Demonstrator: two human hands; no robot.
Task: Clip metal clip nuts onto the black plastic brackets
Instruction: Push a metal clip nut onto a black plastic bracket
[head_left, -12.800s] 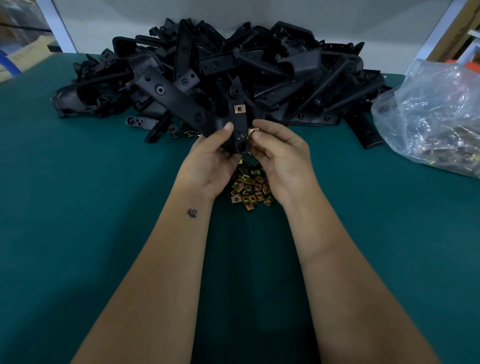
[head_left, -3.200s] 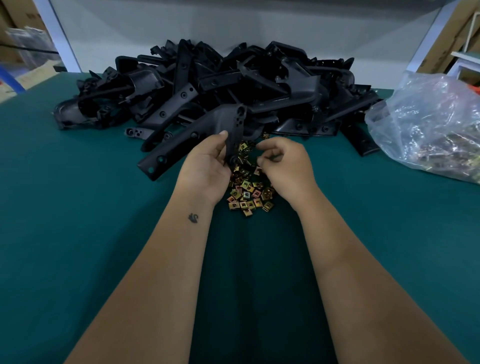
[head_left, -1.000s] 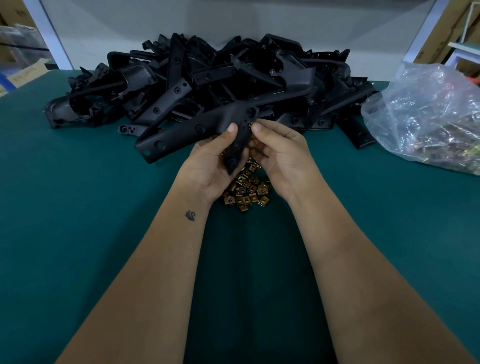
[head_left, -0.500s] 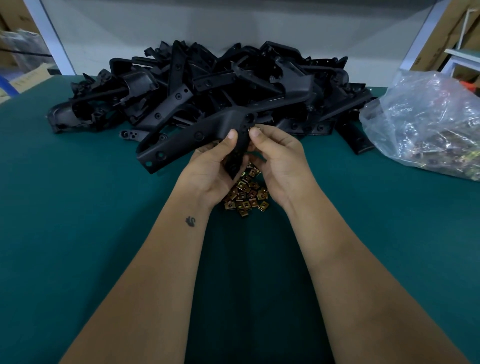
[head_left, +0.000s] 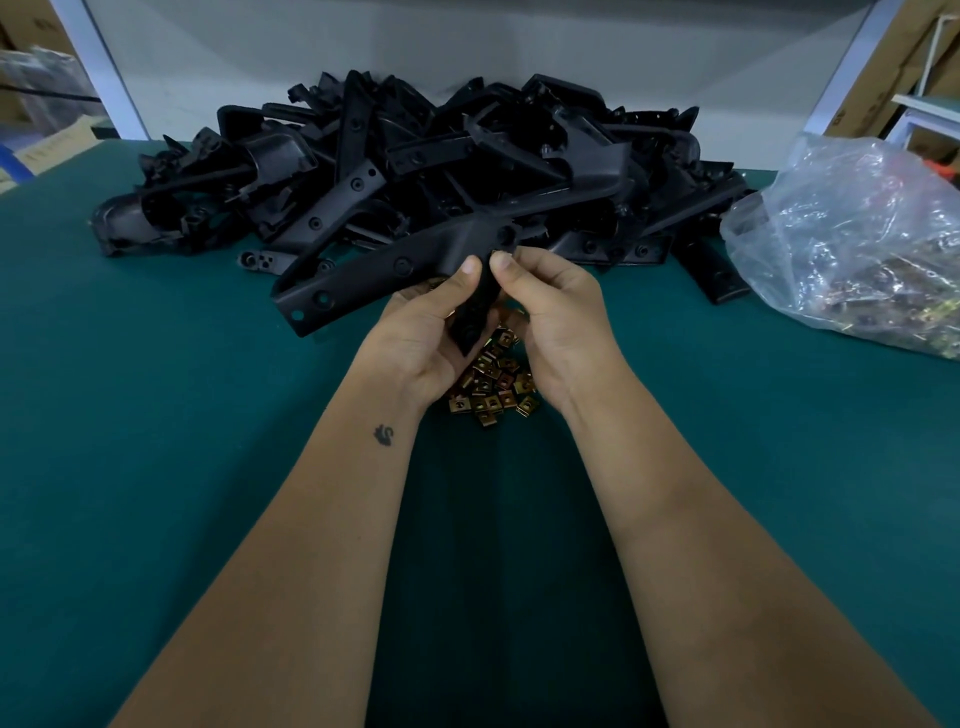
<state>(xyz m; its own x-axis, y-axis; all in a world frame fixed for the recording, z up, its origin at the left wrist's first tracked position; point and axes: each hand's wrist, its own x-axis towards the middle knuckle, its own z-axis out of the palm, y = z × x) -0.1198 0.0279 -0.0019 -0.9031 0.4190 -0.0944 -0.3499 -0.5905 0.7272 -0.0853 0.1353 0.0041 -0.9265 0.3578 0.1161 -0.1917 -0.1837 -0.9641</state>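
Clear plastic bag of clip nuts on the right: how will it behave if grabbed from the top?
The clear plastic bag looks thin and crinkled, so it would probably sag rather than hold shape. The metal clip nuts pooled low inside likely make it bottom-heavy and apt to shift. Their edges might snag the film.

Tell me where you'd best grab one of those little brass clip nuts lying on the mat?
Probably from above, pinching two opposite edges of a clip nut at the near rim of the heap. Those at the rim lie flat and apart on the mat, so fingertips can likely close on one alone.
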